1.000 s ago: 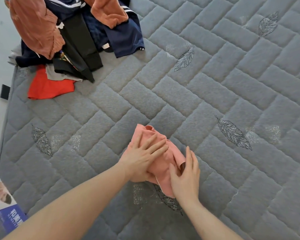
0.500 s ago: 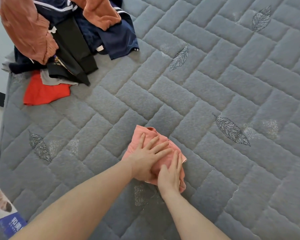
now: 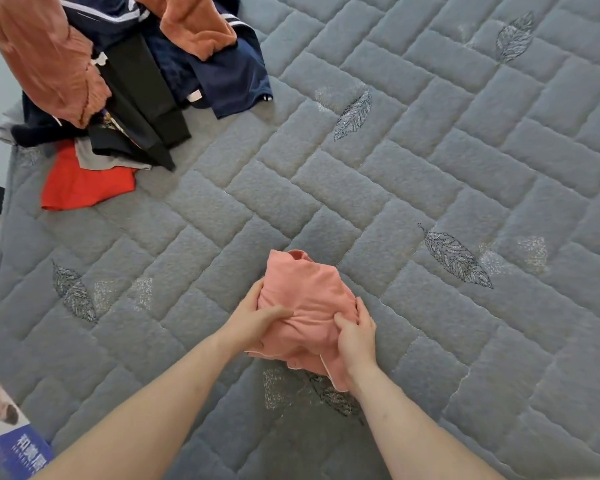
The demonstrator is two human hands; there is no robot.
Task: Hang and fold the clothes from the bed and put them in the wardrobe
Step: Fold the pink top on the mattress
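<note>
Starting at the left of the bed (image 3: 430,174), well away from the folded pink garment (image 3: 305,299), the pile of unfolded clothes (image 3: 118,81) sits heaped near the far corner: rust-orange fleece, navy and black pieces, and a red garment (image 3: 80,185) poking out on the side nearest the pink one. A blue printed box (image 3: 14,452) shows off the bed's near left edge. Moving right to the pink garment itself, it lies as a compact bundle on the grey quilted cover, near the person. The left hand (image 3: 257,320) grips its left edge, fingers tucked under and thumb pressed across the top. Right of that, the right hand (image 3: 355,336) grips the opposite edge the same way, thumb on top, cloth bunching between the two thumbs. Half a second ago both hands lay flat on the bundle, smoothing it; now they have shifted to its sides and curled round it. That change suggests the folding of this piece is finished and a lift is starting, most likely to carry it toward the wardrobe, which is out of view. A loose lower flap trails near the right wrist and could slip open once raised. Most of the pile is not yet dealt with.
</note>
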